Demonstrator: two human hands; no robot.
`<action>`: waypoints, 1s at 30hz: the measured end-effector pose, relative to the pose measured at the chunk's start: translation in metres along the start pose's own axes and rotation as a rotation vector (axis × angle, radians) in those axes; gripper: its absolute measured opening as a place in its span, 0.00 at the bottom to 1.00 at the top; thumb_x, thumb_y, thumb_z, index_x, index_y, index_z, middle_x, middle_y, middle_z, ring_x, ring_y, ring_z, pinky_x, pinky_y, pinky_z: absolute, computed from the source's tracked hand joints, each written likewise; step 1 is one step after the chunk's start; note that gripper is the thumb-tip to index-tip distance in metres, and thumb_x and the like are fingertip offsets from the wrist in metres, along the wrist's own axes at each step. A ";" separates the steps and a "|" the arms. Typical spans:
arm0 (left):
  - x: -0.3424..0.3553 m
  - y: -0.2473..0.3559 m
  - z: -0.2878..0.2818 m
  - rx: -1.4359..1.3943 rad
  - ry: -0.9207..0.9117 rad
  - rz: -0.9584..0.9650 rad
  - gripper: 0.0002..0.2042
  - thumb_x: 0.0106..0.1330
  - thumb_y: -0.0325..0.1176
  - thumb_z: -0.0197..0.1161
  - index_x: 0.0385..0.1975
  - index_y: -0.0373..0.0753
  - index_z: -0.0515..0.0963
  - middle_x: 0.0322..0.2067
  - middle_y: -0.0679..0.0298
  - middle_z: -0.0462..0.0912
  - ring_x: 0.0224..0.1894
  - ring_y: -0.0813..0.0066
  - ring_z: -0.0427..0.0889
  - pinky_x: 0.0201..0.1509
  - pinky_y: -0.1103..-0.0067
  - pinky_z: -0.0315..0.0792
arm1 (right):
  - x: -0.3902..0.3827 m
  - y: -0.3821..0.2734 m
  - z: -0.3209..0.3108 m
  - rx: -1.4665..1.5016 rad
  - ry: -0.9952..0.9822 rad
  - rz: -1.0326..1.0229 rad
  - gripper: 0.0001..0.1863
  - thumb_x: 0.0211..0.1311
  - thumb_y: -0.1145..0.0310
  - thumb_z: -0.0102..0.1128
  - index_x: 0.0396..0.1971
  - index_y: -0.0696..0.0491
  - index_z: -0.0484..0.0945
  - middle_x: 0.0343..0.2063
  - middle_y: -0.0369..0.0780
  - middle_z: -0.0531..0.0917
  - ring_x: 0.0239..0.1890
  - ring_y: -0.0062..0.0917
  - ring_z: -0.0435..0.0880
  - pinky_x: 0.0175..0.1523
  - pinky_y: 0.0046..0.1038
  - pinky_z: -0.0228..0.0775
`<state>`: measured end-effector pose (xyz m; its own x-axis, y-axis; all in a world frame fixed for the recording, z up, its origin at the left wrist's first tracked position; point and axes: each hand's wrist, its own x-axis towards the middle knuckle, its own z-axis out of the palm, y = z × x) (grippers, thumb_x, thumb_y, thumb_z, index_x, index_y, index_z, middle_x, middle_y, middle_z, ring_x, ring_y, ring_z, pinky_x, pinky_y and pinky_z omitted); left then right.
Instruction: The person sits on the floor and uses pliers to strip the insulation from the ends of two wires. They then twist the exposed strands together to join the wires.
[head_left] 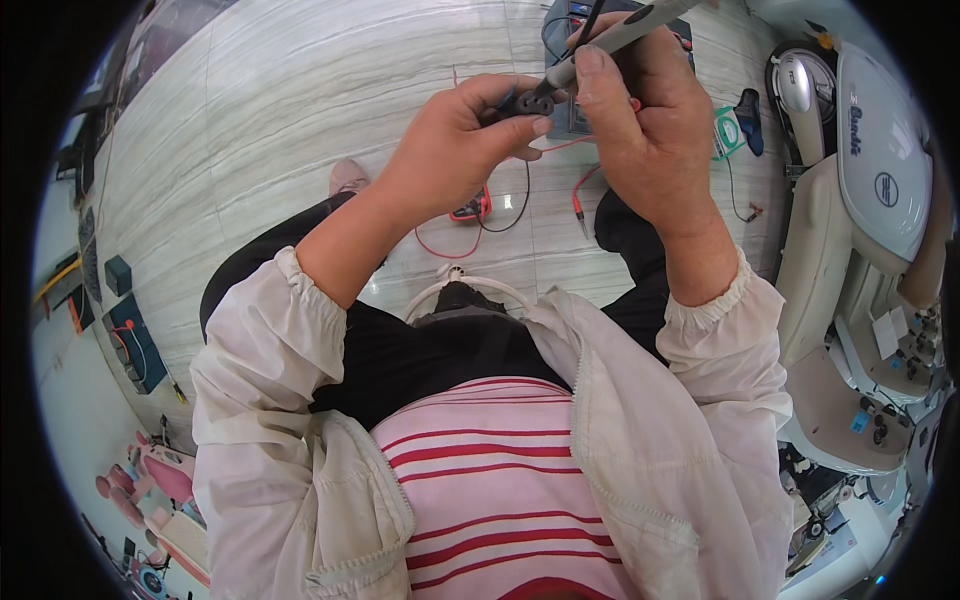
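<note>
My left hand (455,150) pinches a small black plug-like connector (536,103) with round holes in its end, held up in front of me. My right hand (655,135) is closed on a grey pen-shaped hand tool (615,38), slanting down to the left. Its dark narrow end meets the connector or hovers just over it; I cannot tell which. A thin black cable runs up close to the tool. Beneath the hands, a red-and-black multimeter (471,207) lies on the floor, partly hidden by my left forearm. A red test lead (579,200) with a metal tip lies beside my right knee.
Behind my right hand stands a dark battery box (566,125). A green-and-white box (727,133) and a white-and-beige scooter (880,150) are on the right. At the left are a dark box with wires (137,345) and pink ride-on parts (165,470). Pale tiles (300,80) cover the floor.
</note>
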<state>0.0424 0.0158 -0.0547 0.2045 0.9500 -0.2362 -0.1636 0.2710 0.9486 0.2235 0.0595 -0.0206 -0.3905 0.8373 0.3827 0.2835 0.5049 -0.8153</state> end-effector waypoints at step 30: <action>-0.001 0.005 0.000 0.146 0.089 -0.019 0.20 0.76 0.43 0.56 0.56 0.32 0.76 0.28 0.71 0.73 0.32 0.86 0.73 0.51 0.79 0.79 | 0.009 0.009 -0.003 -0.095 -0.097 -0.021 0.08 0.67 0.73 0.57 0.42 0.59 0.75 0.27 0.45 0.80 0.25 0.31 0.80 0.33 0.30 0.72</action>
<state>0.0412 0.0161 -0.0500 0.1189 0.9568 -0.2655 -0.0168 0.2693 0.9629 0.2249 0.0719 -0.0234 -0.4783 0.8048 0.3515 0.3545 0.5431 -0.7611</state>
